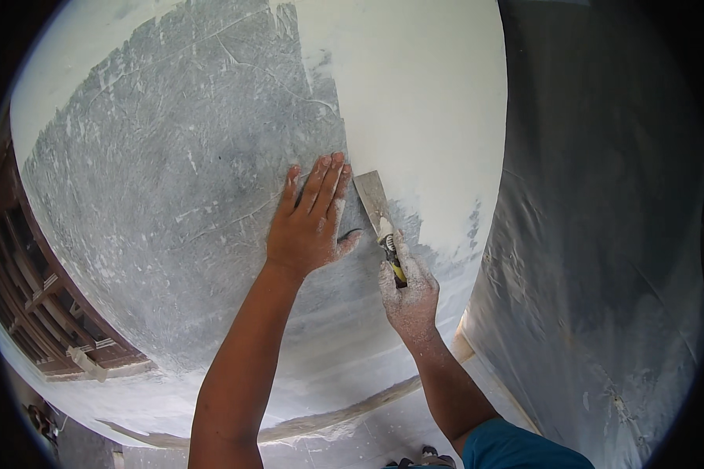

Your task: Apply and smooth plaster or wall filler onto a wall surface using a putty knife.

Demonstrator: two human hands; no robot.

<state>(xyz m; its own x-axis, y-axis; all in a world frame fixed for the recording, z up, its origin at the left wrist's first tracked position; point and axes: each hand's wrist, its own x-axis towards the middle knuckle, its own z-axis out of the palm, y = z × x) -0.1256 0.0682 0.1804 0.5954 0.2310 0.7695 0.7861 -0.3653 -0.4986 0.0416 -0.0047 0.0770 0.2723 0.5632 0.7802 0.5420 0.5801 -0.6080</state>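
Note:
A large wall (172, 195), curved in this fisheye view, has mottled grey areas and a smooth off-white coating at the upper right and upper left. My left hand (309, 223) lies palm-down on the grey area, fingers stretched out and holding nothing, near the edge of the white coating. Just to its right, my right hand (411, 293), dusted white, grips a putty knife (375, 202) with a dark and yellow handle. The knife's flat metal blade points up and to the left, against the wall at the border between grey and white, beside my left fingertips.
A dark brown wooden grille window (43, 293) is set into the wall at the left, with a strip of tape near its lower edge. Dark wrinkled plastic sheeting (587, 258) covers the right side. A whitish dusty floor (344, 442) and part of my foot show at the bottom.

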